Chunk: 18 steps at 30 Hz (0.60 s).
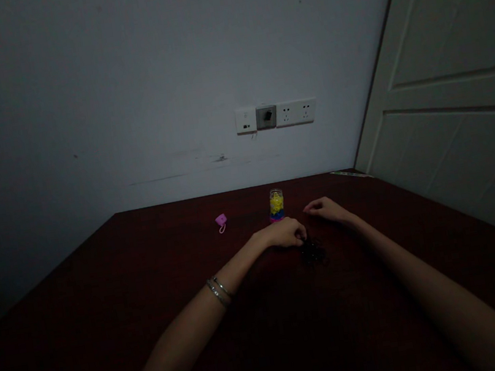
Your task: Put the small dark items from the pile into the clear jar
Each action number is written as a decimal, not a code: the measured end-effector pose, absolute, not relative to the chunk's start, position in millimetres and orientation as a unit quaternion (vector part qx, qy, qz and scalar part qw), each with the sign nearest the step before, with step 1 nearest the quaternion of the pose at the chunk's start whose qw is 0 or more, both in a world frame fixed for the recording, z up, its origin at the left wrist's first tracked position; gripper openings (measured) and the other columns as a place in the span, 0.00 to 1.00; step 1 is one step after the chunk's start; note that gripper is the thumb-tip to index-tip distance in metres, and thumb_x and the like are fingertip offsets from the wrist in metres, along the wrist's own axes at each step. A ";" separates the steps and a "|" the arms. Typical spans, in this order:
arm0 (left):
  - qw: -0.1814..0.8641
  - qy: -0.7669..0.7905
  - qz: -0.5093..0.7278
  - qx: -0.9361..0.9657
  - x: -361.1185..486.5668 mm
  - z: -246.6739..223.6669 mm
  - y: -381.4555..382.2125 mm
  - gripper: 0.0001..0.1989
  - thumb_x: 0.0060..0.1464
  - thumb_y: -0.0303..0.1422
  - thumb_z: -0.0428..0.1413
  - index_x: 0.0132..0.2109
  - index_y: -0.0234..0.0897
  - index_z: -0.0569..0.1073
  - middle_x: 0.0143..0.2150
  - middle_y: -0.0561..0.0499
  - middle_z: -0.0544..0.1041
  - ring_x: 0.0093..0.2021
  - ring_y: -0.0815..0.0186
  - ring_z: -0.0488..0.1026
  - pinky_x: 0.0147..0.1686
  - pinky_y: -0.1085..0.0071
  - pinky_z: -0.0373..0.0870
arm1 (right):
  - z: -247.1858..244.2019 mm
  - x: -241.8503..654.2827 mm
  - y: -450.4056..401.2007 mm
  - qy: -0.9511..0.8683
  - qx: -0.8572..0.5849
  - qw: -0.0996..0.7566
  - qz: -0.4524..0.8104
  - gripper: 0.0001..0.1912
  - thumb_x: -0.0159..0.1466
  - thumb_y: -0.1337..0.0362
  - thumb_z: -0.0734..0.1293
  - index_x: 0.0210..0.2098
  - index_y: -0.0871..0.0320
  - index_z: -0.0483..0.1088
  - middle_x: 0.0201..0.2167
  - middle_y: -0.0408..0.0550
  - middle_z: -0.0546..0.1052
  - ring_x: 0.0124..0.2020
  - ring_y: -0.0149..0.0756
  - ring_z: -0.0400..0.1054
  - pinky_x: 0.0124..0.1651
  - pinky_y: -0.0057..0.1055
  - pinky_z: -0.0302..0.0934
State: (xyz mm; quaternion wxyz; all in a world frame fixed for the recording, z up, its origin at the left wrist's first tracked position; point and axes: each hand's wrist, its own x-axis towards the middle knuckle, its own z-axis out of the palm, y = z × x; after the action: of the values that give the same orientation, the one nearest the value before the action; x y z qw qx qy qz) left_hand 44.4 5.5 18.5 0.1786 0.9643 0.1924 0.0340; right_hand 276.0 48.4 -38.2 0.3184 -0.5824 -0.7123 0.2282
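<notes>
Strands [314,252], black or nearly so, lie in a loose, tangled heap on the dark red table [168,247], a little in front of the person's hands. They look thin and curly, with a few faint glints among them; the light is so dim that I can't make out single pieces, and the edges melt into the tabletop.

The left hand [288,232] reaches over the far side of the heap, fingers bent down and bunched at its edge; whether they pinch anything I can't tell. Two silvery bracelets [216,292] circle that forearm. The right hand [324,208] is apart from it, beyond the heap and to the right, low over the table with its fingers drawn together; I can't see whether something is between them.

Just behind the left hand stands a small clear jar [277,203], upright, its contents bright yellow above, deep blue lower down, pink at the base. Off to its left lies a pinkish-purple piece [221,220] with a loop.
</notes>
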 end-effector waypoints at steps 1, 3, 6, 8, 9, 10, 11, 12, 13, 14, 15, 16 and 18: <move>0.192 0.195 0.042 0.961 43.5 19.7 6.4 0.10 0.45 0.25 0.55 0.38 0.31 0.75 0.31 0.50 0.74 0.28 0.71 0.67 0.28 0.76 0.61 | -38.0 275.8 48.3 -0.713 -0.581 0.319 0.230 0.14 0.50 0.62 0.64 0.32 0.63 0.76 0.30 0.49 0.78 0.32 0.37 0.69 0.38 0.29 0.61; 0.217 0.199 0.055 0.954 41.2 23.3 7.5 0.10 0.45 0.25 0.55 0.37 0.30 0.75 0.29 0.50 0.73 0.27 0.72 0.67 0.28 0.77 0.61 | -37.3 275.2 47.5 -0.711 -0.579 0.321 0.236 0.14 0.50 0.62 0.64 0.32 0.63 0.76 0.30 0.49 0.78 0.32 0.37 0.69 0.38 0.29 0.62; 0.248 0.211 0.072 0.943 37.6 30.1 8.1 0.09 0.44 0.24 0.55 0.36 0.30 0.75 0.27 0.52 0.72 0.25 0.73 0.66 0.28 0.77 0.61 | -36.0 273.9 45.5 -0.707 -0.582 0.323 0.237 0.14 0.50 0.61 0.64 0.32 0.63 0.76 0.30 0.49 0.78 0.32 0.37 0.69 0.38 0.29 0.61; 0.269 0.220 0.079 0.934 35.9 33.8 8.3 0.10 0.44 0.22 0.54 0.36 0.30 0.75 0.26 0.53 0.72 0.25 0.74 0.65 0.28 0.78 0.60 | -35.7 273.7 45.0 -0.706 -0.585 0.321 0.238 0.15 0.50 0.61 0.64 0.32 0.63 0.76 0.31 0.49 0.78 0.32 0.37 0.69 0.38 0.30 0.61; 0.278 0.223 0.081 0.931 35.3 35.0 8.5 0.10 0.44 0.22 0.54 0.36 0.30 0.75 0.25 0.53 0.71 0.25 0.74 0.65 0.28 0.78 0.60 | -35.8 274.0 45.1 -0.705 -0.586 0.320 0.239 0.15 0.50 0.62 0.64 0.32 0.63 0.76 0.31 0.49 0.78 0.32 0.37 0.69 0.38 0.30 0.61; 0.284 0.224 0.081 0.929 34.9 35.7 8.6 0.10 0.44 0.22 0.54 0.36 0.29 0.75 0.25 0.53 0.71 0.24 0.74 0.65 0.27 0.78 0.60 | -36.2 274.4 45.6 -0.705 -0.586 0.319 0.242 0.15 0.50 0.61 0.64 0.32 0.63 0.76 0.31 0.49 0.78 0.32 0.37 0.69 0.39 0.30 0.62; 0.287 0.226 0.080 0.928 34.6 36.2 8.7 0.10 0.44 0.21 0.54 0.36 0.29 0.75 0.25 0.53 0.71 0.25 0.74 0.65 0.27 0.78 0.60 | -36.7 274.9 46.2 -0.705 -0.585 0.319 0.244 0.15 0.50 0.61 0.64 0.32 0.63 0.76 0.31 0.49 0.78 0.32 0.37 0.69 0.39 0.30 0.62; 0.288 0.227 0.078 0.927 34.4 36.3 8.8 0.10 0.44 0.22 0.54 0.36 0.29 0.75 0.25 0.53 0.71 0.25 0.74 0.65 0.27 0.78 0.60 | -37.3 275.5 46.9 -0.705 -0.583 0.319 0.247 0.15 0.50 0.61 0.64 0.32 0.63 0.76 0.31 0.49 0.78 0.32 0.37 0.69 0.39 0.30 0.62; 0.287 0.227 0.074 0.928 34.4 36.3 8.7 0.09 0.44 0.22 0.54 0.36 0.29 0.75 0.25 0.53 0.71 0.25 0.74 0.65 0.27 0.78 0.60 | -37.9 276.0 47.6 -0.706 -0.580 0.320 0.249 0.15 0.50 0.61 0.64 0.33 0.63 0.76 0.31 0.49 0.78 0.32 0.37 0.70 0.39 0.30 0.62; 0.286 0.227 0.070 0.928 34.3 36.1 8.5 0.09 0.44 0.22 0.54 0.35 0.29 0.75 0.25 0.53 0.71 0.25 0.74 0.65 0.27 0.78 0.60 | -38.5 276.5 48.2 -0.707 -0.579 0.322 0.250 0.15 0.50 0.61 0.64 0.33 0.63 0.76 0.31 0.49 0.78 0.32 0.37 0.70 0.39 0.30 0.62; 0.284 0.227 0.069 0.929 34.3 35.9 8.3 0.09 0.44 0.22 0.54 0.35 0.29 0.75 0.26 0.53 0.71 0.25 0.74 0.65 0.27 0.78 0.60 | -38.8 276.8 48.6 -0.706 -0.578 0.323 0.250 0.15 0.50 0.61 0.64 0.33 0.64 0.76 0.31 0.50 0.78 0.32 0.37 0.70 0.39 0.30 0.62; 0.283 0.226 0.068 0.930 34.2 35.6 8.0 0.09 0.44 0.23 0.55 0.35 0.29 0.75 0.26 0.52 0.72 0.26 0.74 0.65 0.27 0.78 0.60 | -39.0 276.9 48.9 -0.706 -0.579 0.323 0.249 0.15 0.50 0.60 0.64 0.32 0.64 0.76 0.31 0.50 0.78 0.32 0.37 0.70 0.39 0.30 0.62; 0.281 0.225 0.072 0.930 33.9 35.6 7.6 0.09 0.45 0.23 0.55 0.36 0.29 0.75 0.28 0.52 0.72 0.26 0.74 0.65 0.28 0.78 0.61 | -38.6 276.7 48.8 -0.706 -0.582 0.321 0.245 0.15 0.50 0.61 0.64 0.32 0.64 0.76 0.30 0.50 0.78 0.32 0.38 0.70 0.39 0.30 0.62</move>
State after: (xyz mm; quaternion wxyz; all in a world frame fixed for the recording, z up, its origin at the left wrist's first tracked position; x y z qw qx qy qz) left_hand 33.9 7.6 35.6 0.2808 0.9303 0.2249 0.0719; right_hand 276.7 48.8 -38.6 0.3210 -0.5820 -0.7057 0.2453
